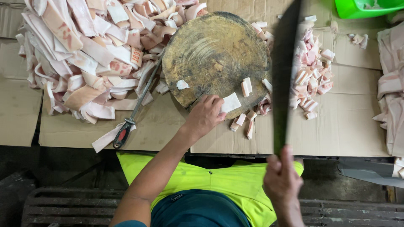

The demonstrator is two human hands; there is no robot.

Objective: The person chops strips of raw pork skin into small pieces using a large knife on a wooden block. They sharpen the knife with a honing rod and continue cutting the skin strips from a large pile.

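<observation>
My left hand (pixel 205 114) rests at the near edge of a round wooden chopping block (pixel 210 54) and pinches a pale, flat piece of pork skin (pixel 231 102). My right hand (pixel 281 172) grips the handle of a long dark cleaver (pixel 284 67), raised with its blade edge-on over the block's right side. A few small cut pieces (pixel 246 86) lie on the block near its right rim. More cut chunks (pixel 311 71) are heaped to the right of the block.
A big heap of uncut pork skin strips (pixel 84 54) fills the left. A sharpening steel with a red and black handle (pixel 134 113) lies beside the block. Flattened cardboard (pixel 345 126) covers the table. A green tub (pixel 366 7) stands at the far right; more skin (pixel 391 88) lies along the right edge.
</observation>
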